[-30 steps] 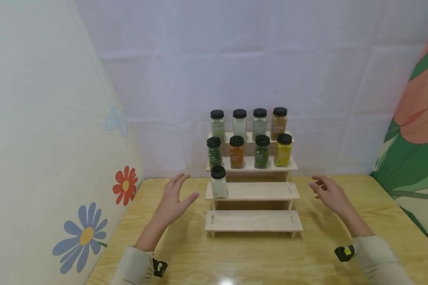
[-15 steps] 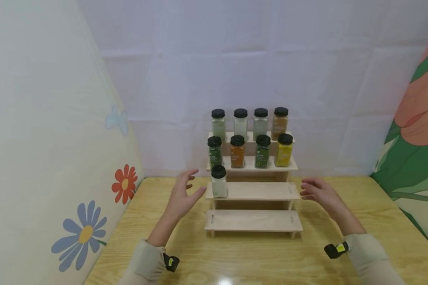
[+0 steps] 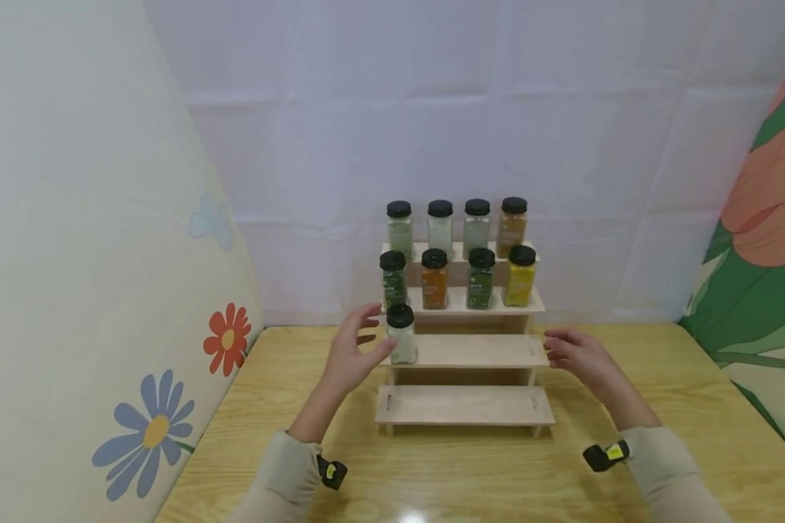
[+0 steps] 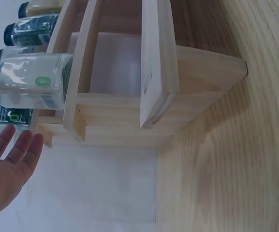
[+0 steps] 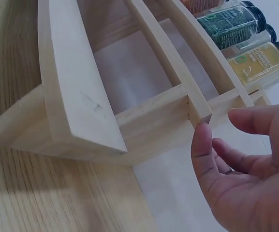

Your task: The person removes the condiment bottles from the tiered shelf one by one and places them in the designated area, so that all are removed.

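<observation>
In the head view, my left hand is beside a glass spice jar with pale contents and a black lid. The jar stands upright at the left end of the third tier of a wooden stepped rack. My thumb overlaps the jar in this view. The left wrist view has the thumb by the neck of that jar, while the fingers are spread apart from its other side. My right hand holds nothing, its fingertips right at the right end of the third tier, thumb and fingers apart.
Several black-lidded spice jars fill the two upper tiers, including a yellow jar and an orange jar. The bottom tier is bare wood. The rack stands on a wood-grain table before a white cloth backdrop.
My left hand has moved right, up to the pale jar. My right hand has moved left to the rack's end. The jars and rack have stayed in place.
</observation>
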Available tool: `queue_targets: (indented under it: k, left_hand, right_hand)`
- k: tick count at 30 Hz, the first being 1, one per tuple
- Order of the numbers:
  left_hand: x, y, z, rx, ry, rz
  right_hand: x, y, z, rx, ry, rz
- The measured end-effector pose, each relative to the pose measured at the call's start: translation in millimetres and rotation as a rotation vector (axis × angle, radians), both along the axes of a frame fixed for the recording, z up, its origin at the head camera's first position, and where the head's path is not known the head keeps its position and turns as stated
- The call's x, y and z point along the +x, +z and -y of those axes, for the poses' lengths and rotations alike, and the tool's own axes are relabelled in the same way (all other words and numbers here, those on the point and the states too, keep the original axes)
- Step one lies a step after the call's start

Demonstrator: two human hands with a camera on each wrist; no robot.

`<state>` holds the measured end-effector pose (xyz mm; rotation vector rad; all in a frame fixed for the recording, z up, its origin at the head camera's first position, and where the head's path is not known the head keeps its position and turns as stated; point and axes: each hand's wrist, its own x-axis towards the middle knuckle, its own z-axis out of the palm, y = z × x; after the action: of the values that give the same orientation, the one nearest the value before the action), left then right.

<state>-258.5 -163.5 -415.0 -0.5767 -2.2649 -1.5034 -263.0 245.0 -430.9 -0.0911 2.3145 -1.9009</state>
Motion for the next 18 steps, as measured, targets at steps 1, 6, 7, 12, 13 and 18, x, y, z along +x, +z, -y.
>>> queue_targets:
  k: [1, 6, 7, 12, 13, 18]
  left_hand:
    - [-0.1, 0.7, -1.4, 0.004, -0.003, 0.000]
    - [-1.5, 3.3, -6.9, 0.023, -0.021, 0.004]
    - [-2.1, 3.3, -7.8, 0.027, -0.023, 0.004]
    - [-4.4, 4.5, -12.9, 0.044, -0.026, 0.000]
    - [-4.9, 4.7, -14.0, 0.049, -0.026, 0.006]
    - [-6.2, 6.8, -19.9, 0.073, -0.015, 0.052]
  right_hand:
    - [-0.3, -0.3, 0.4, -0.007, 0.001, -0.001]
    - [-2.6, -2.1, 2.8, -0.004, 0.005, -0.003]
    - [-3.1, -2.4, 3.6, -0.002, 0.005, -0.004]
    - [-4.9, -4.2, 5.9, -0.003, 0.009, 0.013]
    - [-5.0, -4.7, 5.8, -0.012, 0.010, 0.022]
    - [-5.2, -7.7, 4.4, -0.070, 0.025, 0.060]
